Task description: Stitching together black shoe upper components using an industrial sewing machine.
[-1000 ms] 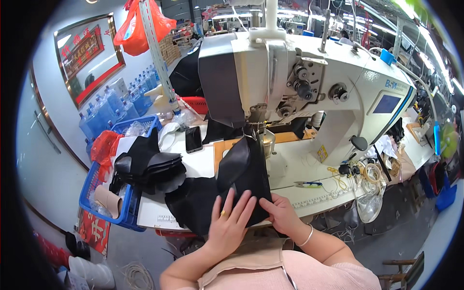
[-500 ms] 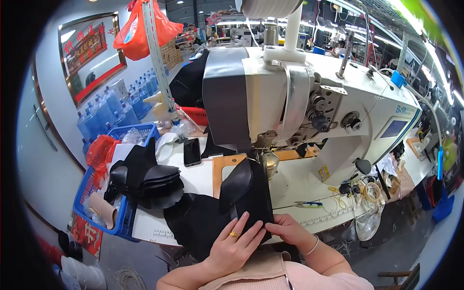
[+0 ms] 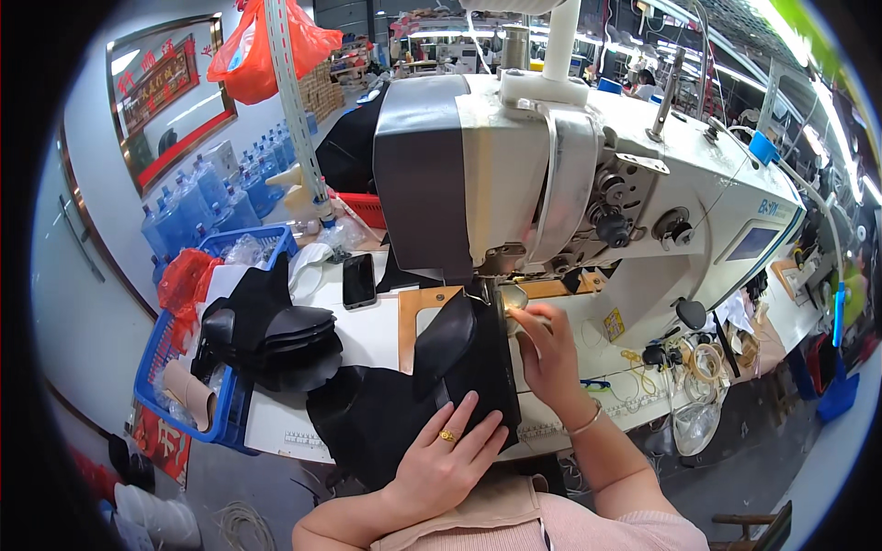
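A black fabric piece (image 3: 363,427) with a glossy leather-like patch (image 3: 445,343) lies on the white sewing table, its far end under the head of a sewing machine (image 3: 514,174). My left hand (image 3: 452,448) rests on its near part, fingers stretched out and flat, a gold ring on one finger. Beside the piece's right edge, close to the needle area, my right hand (image 3: 546,354) has its fingers bent together. Thumb and index meet near a small lit metal part; what they pinch, if anything, is hidden.
A stack of similar black pieces (image 3: 271,335) lies left, partly over a blue basket (image 3: 158,367). A phone (image 3: 359,281) is behind the work. Thread snips (image 3: 595,385), tape rolls (image 3: 705,360) and a clear plastic bag (image 3: 696,427) sit to the right.
My right hand has moved from the near right corner of the black piece up and away to the needle area. My left hand has stayed flat on the piece. The view has shifted slightly.
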The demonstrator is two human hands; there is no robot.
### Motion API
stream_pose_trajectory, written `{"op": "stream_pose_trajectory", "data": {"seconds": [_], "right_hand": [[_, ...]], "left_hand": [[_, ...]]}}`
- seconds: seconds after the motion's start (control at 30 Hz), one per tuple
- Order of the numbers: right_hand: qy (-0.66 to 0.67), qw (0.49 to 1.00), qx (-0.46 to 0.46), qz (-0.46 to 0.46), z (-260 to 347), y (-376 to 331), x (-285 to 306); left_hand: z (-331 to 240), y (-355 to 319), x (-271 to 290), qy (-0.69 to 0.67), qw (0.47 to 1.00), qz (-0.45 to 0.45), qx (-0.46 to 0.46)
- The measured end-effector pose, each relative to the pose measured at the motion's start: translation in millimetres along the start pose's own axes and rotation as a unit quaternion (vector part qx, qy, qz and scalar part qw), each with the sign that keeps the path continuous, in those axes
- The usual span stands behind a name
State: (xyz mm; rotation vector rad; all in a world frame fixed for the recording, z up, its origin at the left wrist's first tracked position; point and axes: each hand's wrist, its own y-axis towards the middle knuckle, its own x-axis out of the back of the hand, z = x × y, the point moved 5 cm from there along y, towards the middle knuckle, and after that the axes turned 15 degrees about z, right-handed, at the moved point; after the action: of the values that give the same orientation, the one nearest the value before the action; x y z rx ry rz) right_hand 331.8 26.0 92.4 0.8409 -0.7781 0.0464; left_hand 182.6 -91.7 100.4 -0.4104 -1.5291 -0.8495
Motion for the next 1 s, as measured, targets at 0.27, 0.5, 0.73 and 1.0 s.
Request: {"op": "stream_pose_trajectory", "data": {"seconds": [0.27,0.5,0.73,1.0], "right_hand": [[-0.09,0.993,0.061,0.035,2,6,5],[-0.105,0.991,0.064,0.048,3,6,7],[-0.105,0.991,0.072,0.038,3,7,11],[-0.091,0.993,0.061,0.033,1,6,13]], "left_hand": [[6,5,5,-0.012,1.0,-0.004,0.009],[12,15,8,-0.002,1.0,-0.011,0.014],[24,29,13,-0.015,1.0,-0.025,0.008],[43,41,12,-0.027,1.0,-0.008,-0.013]]}}
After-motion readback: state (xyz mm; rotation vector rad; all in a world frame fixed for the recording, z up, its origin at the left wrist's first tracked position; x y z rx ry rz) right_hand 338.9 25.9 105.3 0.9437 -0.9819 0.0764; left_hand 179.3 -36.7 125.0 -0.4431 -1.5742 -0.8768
